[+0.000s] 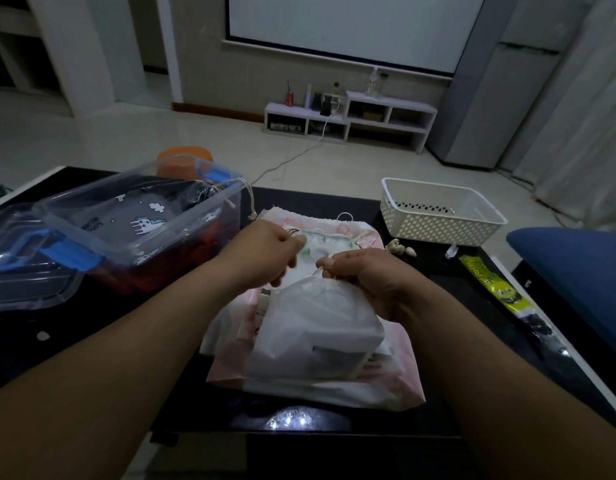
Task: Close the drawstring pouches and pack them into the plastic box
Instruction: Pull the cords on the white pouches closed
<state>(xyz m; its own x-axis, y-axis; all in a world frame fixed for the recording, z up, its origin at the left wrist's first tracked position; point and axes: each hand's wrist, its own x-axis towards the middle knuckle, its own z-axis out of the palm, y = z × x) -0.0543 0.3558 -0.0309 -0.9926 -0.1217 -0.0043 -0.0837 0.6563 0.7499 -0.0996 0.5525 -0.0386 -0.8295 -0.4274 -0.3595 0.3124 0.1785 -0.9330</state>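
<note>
A white drawstring pouch (317, 330) lies on top of a stack of pink and patterned pouches (337, 233) in the middle of the dark table. My right hand (362, 275) pinches the gathered mouth of the white pouch. My left hand (265, 251) is curled just left of it and seems to hold the pouch's string; the blur hides the detail. The clear plastic box (102, 237) with blue clips stands at the left. It holds a grey pouch with white prints (140, 216) over a red one, and a cord hangs over its rim.
The box's clear lid (19, 271) leans against its near left side. A white perforated basket (438, 216) stands at the back right, with small shells (400, 249) in front of it. A yellow-green packet (496, 285) lies along the right table edge. An orange tub (183, 161) sits behind the box.
</note>
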